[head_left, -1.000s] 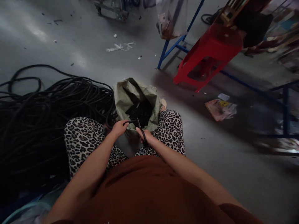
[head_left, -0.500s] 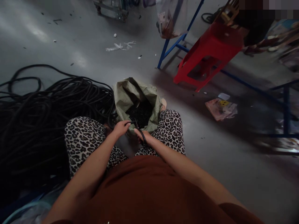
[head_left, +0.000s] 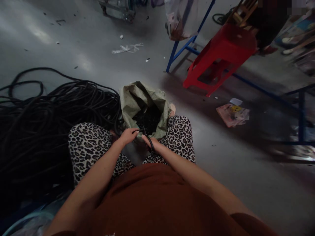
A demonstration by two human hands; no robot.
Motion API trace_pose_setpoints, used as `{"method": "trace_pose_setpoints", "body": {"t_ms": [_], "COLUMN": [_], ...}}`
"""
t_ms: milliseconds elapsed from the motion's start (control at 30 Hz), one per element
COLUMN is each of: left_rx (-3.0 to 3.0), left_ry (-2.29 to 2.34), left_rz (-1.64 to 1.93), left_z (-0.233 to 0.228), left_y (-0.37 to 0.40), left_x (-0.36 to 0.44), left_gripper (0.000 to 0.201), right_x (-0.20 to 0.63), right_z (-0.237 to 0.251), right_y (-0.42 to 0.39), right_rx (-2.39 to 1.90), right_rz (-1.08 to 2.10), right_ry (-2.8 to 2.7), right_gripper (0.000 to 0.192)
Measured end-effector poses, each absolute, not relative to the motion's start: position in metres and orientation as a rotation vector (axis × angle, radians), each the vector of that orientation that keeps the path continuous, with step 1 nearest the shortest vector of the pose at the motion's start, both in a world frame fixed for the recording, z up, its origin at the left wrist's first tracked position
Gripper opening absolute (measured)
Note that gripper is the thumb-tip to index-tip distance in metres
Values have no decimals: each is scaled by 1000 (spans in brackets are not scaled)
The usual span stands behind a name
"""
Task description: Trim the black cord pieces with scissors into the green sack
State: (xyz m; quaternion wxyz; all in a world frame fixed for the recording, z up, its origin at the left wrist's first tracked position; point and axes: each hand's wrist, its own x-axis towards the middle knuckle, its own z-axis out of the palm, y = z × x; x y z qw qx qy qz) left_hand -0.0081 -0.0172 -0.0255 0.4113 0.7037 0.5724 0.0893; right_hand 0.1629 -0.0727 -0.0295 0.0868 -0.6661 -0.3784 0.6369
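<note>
My left hand is closed on a black cord, whose short end sticks out past the fingertips. In my right hand is a pair of scissors with black handles; the blades are at the cord's end, too small to tell whether they touch it. Both hands are over the near rim of an olive woven sack, which stands open between my knees. Short black pieces lie inside it. A large tangled heap of black cord lies to the left, beside the sack.
A red plastic stool stands ahead on the right by a blue metal frame with a clear bag hanging from it. Printed plastic packaging and scraps lie on the floor. Another person's dark clothing shows behind the stool.
My left hand has shifted slightly right with the cord, towards the scissors. My right hand is almost where it was. The person at the back has moved a little.
</note>
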Motion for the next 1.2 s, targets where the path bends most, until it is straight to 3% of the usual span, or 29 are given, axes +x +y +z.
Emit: {"method": "trace_pose_setpoints", "body": {"t_ms": [233, 1200], "left_rx": [1784, 1866], "left_ry": [1413, 1542], "left_rz": [219, 71], "left_z": [-27, -23], "left_y": [-17, -15], "left_x": [-6, -15], "left_gripper": [37, 37], "right_x": [164, 165], "right_z": [-25, -13], "right_y": [-74, -68], "right_rx": [-2009, -2187], "right_rz": [1897, 1802], "right_ry": [-1167, -1208], "right_gripper": [66, 50]}}
